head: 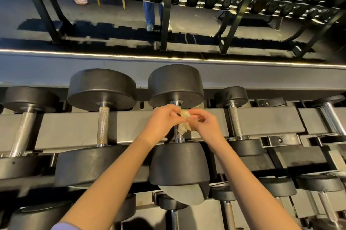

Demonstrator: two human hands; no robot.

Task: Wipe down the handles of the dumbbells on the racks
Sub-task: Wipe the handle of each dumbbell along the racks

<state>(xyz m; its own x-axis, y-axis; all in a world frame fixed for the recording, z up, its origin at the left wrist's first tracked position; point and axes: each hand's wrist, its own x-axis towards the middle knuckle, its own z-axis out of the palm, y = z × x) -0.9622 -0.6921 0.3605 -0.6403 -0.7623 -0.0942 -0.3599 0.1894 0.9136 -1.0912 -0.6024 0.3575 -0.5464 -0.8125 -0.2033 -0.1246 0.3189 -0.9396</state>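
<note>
A large black dumbbell (177, 87) lies front to back across the grey rack (74, 128), its round heads on either side of the rails. A crumpled, pale yellowish wipe (184, 126) sits against its chrome handle (179, 138), pinched by the left grip (164, 121) and the right grip (204, 124). To its left lies an equally big dumbbell (102, 89) with a knurled handle (103, 124), and to its right a smaller dumbbell (231, 96).
</note>
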